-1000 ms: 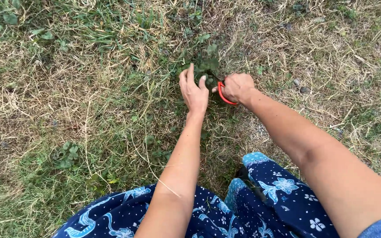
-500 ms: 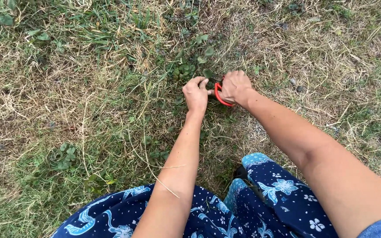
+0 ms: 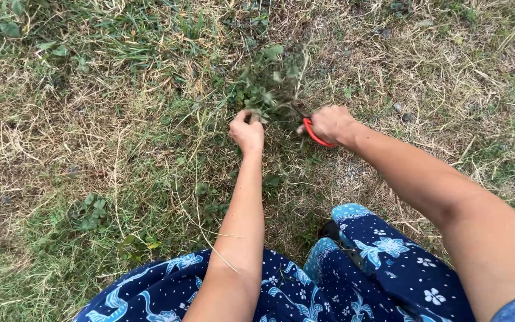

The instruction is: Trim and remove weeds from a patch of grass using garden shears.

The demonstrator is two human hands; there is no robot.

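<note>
My left hand (image 3: 247,131) is closed around a clump of green leafy weed (image 3: 269,86), holding it up off the dry grass. My right hand (image 3: 331,123) grips scissors with red handles (image 3: 315,135); the blades point toward the base of the clump and are mostly hidden among the stems. The two hands are about a hand's width apart, with the weed between and above them.
Patchy dry and green grass (image 3: 120,137) covers the ground all around. Small leafy plants (image 3: 90,211) grow at lower left. My blue flower-patterned garment (image 3: 382,268) fills the bottom of the view. A few small stones (image 3: 403,113) lie right of the scissors.
My left hand has closed on the weed and pulled it up and to the left. My right hand with the scissors has shifted slightly right and down.
</note>
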